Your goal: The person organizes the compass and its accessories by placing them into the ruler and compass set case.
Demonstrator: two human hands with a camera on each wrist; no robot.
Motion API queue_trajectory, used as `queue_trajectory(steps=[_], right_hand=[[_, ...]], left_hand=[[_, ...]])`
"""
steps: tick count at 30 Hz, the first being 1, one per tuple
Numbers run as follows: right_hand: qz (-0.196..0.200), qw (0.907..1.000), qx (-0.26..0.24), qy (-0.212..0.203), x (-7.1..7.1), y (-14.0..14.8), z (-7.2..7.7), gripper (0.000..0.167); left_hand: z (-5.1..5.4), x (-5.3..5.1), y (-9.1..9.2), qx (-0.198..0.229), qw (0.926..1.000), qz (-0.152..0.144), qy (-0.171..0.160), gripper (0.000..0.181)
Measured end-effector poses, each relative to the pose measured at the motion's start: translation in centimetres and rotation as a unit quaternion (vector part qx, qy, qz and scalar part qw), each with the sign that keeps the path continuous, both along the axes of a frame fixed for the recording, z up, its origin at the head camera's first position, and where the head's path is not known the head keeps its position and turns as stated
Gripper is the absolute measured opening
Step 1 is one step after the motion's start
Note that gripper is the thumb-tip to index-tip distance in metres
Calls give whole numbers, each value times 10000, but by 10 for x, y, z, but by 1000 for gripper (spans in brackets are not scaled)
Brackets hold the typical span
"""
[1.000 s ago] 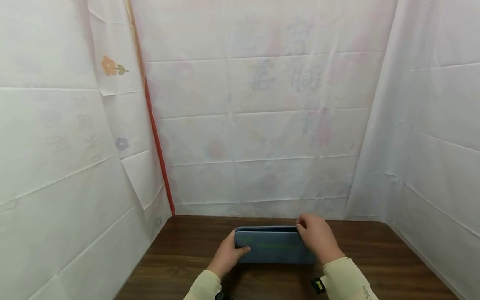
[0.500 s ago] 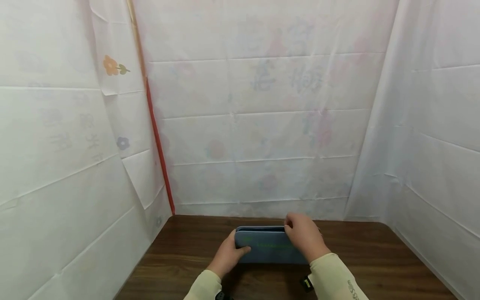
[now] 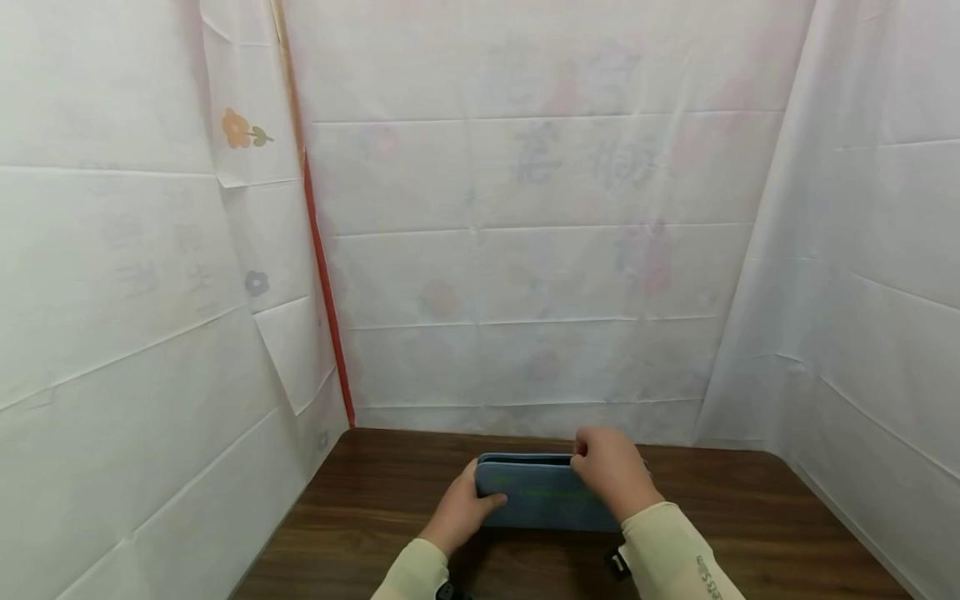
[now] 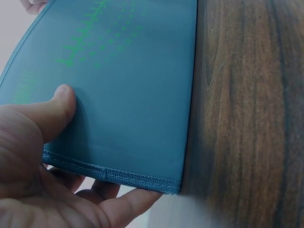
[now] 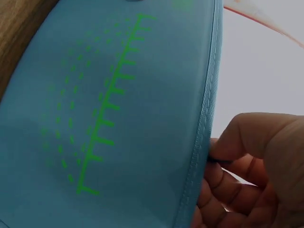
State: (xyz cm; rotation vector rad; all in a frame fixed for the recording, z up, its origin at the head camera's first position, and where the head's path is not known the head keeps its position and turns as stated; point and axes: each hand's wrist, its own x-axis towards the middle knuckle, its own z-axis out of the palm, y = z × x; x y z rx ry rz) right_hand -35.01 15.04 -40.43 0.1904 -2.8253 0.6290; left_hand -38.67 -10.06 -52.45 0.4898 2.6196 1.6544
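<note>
A blue zip pouch [image 3: 536,496] with green printed marks stands on its long edge on the wooden table, its top slit showing dark left of the right hand. My left hand [image 3: 461,510] grips its left end; in the left wrist view the thumb [image 4: 61,102] presses the front face, the other fingers behind the stitched end. At the top edge, my right hand [image 3: 611,471] pinches a small dark tab [image 5: 219,161], which looks like the zip pull, between thumb and finger. The pouch's inside is hidden.
The brown wooden table [image 3: 390,500] runs back to white sheet walls on three sides. A red strip [image 3: 330,308] rises at the back left corner. Printed flowers [image 3: 236,129] show on the left sheet.
My right hand has moved left along the pouch's top edge, mostly in the first half second, and the visible slit is shorter. The left hand keeps its grip. The view has shifted slightly.
</note>
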Motion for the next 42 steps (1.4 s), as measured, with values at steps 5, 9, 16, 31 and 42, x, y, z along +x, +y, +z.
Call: queue_trajectory(steps=[5, 9, 16, 31, 42], right_hand=[[270, 9993, 275, -16, -5, -1, 5, 28], [242, 9984, 479, -155, -5, 0, 9, 29], [436, 9971, 610, -143, -9, 1, 17, 29], [605, 9912, 956, -683, -3, 8, 29, 32], [924, 9821, 1625, 221, 1, 22, 24, 31]], left_hand=[[1, 2, 1, 28, 9999, 68, -90, 75], [1, 2, 1, 20, 10000, 47, -53, 76], [2, -1, 2, 36, 10000, 89, 6, 73], [-3, -4, 14, 124, 9998, 43, -180, 77], [-1, -3, 17, 119, 9998, 53, -180, 75]])
